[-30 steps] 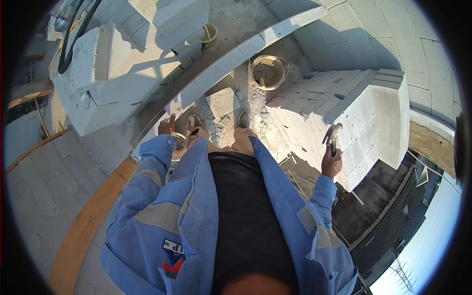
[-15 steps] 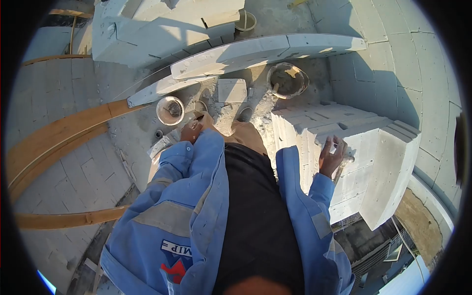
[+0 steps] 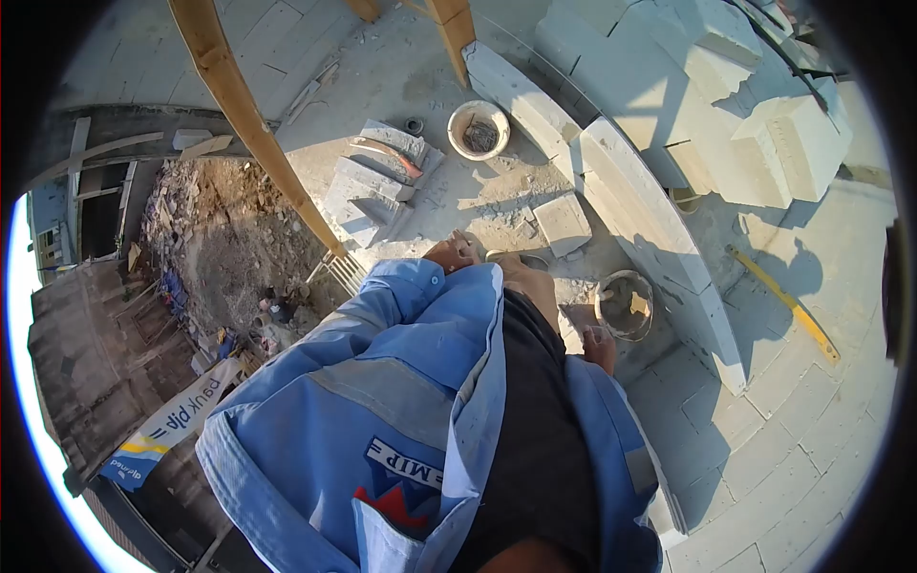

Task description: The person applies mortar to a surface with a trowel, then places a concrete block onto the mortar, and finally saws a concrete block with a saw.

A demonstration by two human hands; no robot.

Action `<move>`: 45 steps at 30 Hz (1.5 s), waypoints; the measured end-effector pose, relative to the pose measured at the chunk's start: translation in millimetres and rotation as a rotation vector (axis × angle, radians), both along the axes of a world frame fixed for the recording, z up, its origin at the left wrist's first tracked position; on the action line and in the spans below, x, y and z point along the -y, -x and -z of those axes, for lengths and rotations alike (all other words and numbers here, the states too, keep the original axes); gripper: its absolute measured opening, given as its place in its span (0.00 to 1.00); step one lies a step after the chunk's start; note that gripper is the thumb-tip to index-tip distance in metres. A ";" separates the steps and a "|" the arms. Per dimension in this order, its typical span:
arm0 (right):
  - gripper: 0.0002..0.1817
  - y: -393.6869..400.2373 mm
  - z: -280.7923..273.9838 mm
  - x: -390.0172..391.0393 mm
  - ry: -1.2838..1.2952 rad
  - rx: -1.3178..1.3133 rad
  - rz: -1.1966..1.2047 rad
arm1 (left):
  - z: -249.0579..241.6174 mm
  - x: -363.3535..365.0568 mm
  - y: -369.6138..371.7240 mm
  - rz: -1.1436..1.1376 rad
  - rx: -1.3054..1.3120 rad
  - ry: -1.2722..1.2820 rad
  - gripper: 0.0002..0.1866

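Your bare left hand point(image 3: 453, 251) hung beside tan cloth trousers point(image 3: 534, 286); your bare right hand point(image 3: 599, 350), near a round, grey, mortar-crusted bucket point(image 3: 647, 321); both grips were indiscernible.

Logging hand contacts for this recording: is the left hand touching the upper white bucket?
Apart. The head view shows a clear stretch of dusty floor between the left hand, lower in the picture, and the white bucket.
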State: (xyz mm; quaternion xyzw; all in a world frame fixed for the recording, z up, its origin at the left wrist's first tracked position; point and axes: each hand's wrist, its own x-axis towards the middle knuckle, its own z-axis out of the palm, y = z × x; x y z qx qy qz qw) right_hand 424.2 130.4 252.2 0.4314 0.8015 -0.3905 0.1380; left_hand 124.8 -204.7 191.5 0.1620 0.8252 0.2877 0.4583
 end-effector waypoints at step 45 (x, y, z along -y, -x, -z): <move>0.16 415.1 291.7 262.6 0.014 -0.035 -1.394 | 157.3 201.0 -54.9 -0.663 -0.247 0.250 0.37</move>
